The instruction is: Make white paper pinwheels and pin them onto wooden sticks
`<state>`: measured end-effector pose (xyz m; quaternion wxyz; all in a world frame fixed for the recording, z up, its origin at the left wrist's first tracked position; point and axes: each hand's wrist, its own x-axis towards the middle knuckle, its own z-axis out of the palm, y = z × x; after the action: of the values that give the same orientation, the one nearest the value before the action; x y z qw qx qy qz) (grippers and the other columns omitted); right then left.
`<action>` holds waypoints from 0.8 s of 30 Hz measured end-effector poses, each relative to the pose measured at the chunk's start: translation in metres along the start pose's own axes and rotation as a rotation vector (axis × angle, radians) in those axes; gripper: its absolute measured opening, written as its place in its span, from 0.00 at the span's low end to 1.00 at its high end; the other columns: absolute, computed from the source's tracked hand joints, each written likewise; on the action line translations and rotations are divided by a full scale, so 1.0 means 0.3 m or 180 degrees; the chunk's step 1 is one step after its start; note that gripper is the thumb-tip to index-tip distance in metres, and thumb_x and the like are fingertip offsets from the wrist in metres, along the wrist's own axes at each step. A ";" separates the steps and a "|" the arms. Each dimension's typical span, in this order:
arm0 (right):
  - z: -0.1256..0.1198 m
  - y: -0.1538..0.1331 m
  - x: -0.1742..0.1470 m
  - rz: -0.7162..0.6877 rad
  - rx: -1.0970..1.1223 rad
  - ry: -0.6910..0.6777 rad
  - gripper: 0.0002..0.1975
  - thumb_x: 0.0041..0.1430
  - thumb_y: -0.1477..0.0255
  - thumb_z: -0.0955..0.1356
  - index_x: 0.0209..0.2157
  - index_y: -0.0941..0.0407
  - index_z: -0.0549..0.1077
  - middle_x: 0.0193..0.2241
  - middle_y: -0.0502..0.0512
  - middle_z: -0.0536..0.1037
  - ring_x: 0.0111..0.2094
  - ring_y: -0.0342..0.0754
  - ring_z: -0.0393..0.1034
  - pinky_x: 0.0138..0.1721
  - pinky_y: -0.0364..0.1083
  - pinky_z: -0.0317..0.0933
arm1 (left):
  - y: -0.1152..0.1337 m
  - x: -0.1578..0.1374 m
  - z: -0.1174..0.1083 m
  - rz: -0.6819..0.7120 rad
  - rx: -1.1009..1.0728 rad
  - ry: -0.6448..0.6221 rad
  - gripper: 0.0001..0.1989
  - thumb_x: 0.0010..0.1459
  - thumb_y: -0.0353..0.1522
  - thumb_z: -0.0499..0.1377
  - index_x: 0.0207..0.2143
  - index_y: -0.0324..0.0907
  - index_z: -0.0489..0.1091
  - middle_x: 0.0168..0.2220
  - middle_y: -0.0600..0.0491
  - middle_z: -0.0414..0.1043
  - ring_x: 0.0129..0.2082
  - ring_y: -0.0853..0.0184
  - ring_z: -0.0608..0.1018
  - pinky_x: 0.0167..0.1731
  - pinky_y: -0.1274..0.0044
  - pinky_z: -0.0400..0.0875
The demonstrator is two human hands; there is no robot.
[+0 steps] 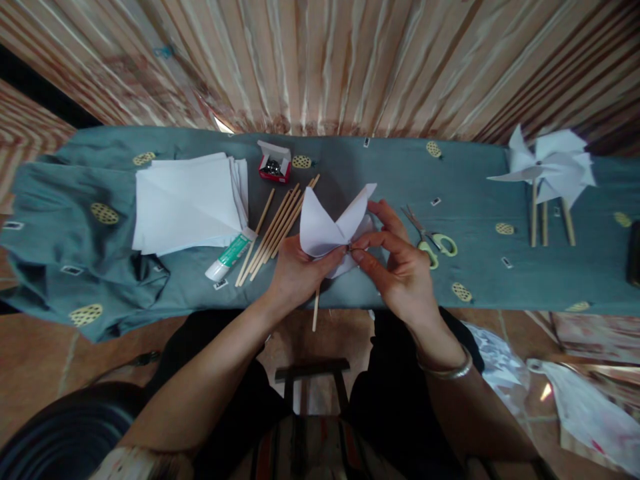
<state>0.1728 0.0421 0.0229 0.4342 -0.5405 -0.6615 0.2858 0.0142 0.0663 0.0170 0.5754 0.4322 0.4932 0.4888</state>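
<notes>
Between my hands is a white paper pinwheel [323, 227], its blades folded up toward the far side of the table. My left hand [299, 272] is closed on its left side, thumb pressed near the middle. The fingers of my right hand [400, 267] pinch at the pinwheel's centre; a small dark bit, perhaps a pin, shows between the fingertips. A thin wooden stick [316, 308] sticks out below the paper toward me, its upper part hidden by paper and hand. Just left of my left hand lie several loose wooden sticks [275, 230].
A stack of white paper [185, 200] and a glue stick [231, 255] lie left. An open red box of pins [274, 167] stands behind the sticks. Scissors [431, 239] with green handles lie right of my hands. Finished pinwheels [560, 163] rest at the far right. Corrugated sheeting [320, 67] rises behind.
</notes>
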 end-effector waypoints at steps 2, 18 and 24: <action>0.000 -0.002 0.000 0.0014 0.0043 -0.0006 0.02 0.60 0.70 0.69 0.34 0.51 0.75 0.62 0.51 0.66 0.68 0.56 0.50 0.66 0.64 0.45 | -0.001 0.000 0.000 0.0040 0.0046 -0.0031 0.09 0.42 0.32 0.70 0.28 0.40 0.78 0.28 0.51 0.80 0.30 0.61 0.79 0.31 0.73 0.75; 0.004 0.017 -0.002 0.0397 0.0714 -0.0173 0.02 0.58 0.70 0.70 0.32 0.51 0.76 0.59 0.53 0.69 0.65 0.55 0.57 0.66 0.61 0.48 | -0.016 0.001 -0.023 0.0465 0.0584 -0.0195 0.10 0.46 0.33 0.68 0.32 0.39 0.76 0.31 0.51 0.80 0.31 0.62 0.80 0.32 0.75 0.74; 0.007 0.029 -0.005 0.0743 0.1240 -0.0280 0.01 0.56 0.69 0.72 0.32 0.50 0.77 0.59 0.51 0.69 0.63 0.55 0.58 0.67 0.60 0.44 | -0.014 0.003 -0.029 0.0645 0.1117 -0.0335 0.09 0.48 0.32 0.65 0.34 0.38 0.74 0.31 0.51 0.80 0.30 0.65 0.80 0.31 0.77 0.74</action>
<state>0.1752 0.0431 0.0142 0.4652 -0.5063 -0.5451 0.4796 0.0061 0.0667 0.0116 0.4640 0.5981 0.4941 0.4275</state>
